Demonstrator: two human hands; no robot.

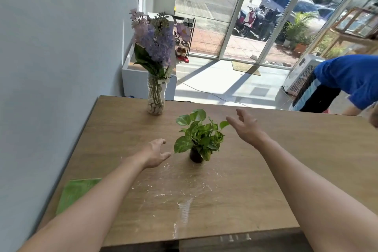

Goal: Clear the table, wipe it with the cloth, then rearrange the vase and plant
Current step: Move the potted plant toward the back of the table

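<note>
While both arms stretch over the wooden table (266, 170), the left hand (156, 153) and the right hand (246, 126) flank the small plant (199, 137), one on each side and neither touching it, which reads as the approach to a two-handed lift that would clear it away before wiping; both hands hold nothing, fingers spread and loosely curled. It stands upright near the table's middle, variegated green leaves spilling over a small dark pot (196, 156). At the far left edge the glass vase (155, 96) holds purple flowers, with pale pebbles in its base. White smears streak the near surface, so wiping looks not yet done, and the green cloth (78, 192) lies flat by the left edge, partly behind the left forearm
</note>
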